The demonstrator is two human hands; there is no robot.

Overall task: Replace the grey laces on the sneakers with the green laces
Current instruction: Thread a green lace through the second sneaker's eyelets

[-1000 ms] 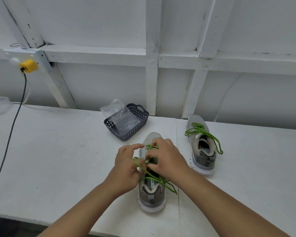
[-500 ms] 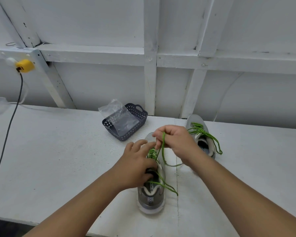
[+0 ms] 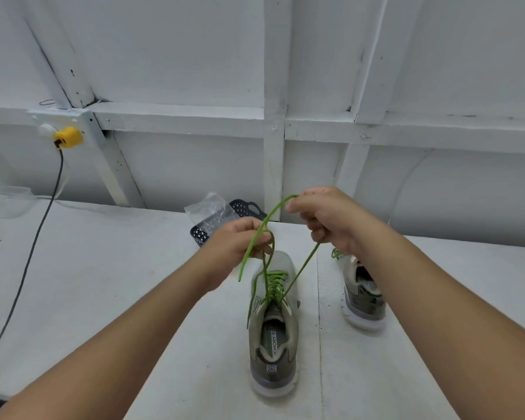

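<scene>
A grey sneaker (image 3: 274, 331) stands on the white table (image 3: 103, 283) in front of me, toe pointing away, threaded with a green lace (image 3: 275, 283). Both lace ends are pulled up above the shoe. My left hand (image 3: 240, 241) pinches one end above the toe. My right hand (image 3: 328, 219) grips the other end higher and to the right, with the lace looping over its fingers. A second grey sneaker (image 3: 362, 298) with green lacing stands to the right, partly hidden behind my right forearm.
A dark perforated basket (image 3: 240, 209) holding a clear plastic bag (image 3: 209, 207) sits behind my hands near the white wall. A black cable (image 3: 37, 237) runs from a yellow plug (image 3: 68, 137) down across the table's left side. A dark object lies at the far left edge.
Both hands rose from the sneaker's tongue, drawing the green lace ends up and taut. My right hand moved up and right; my left lifted off the shoe and took hold of an end.
</scene>
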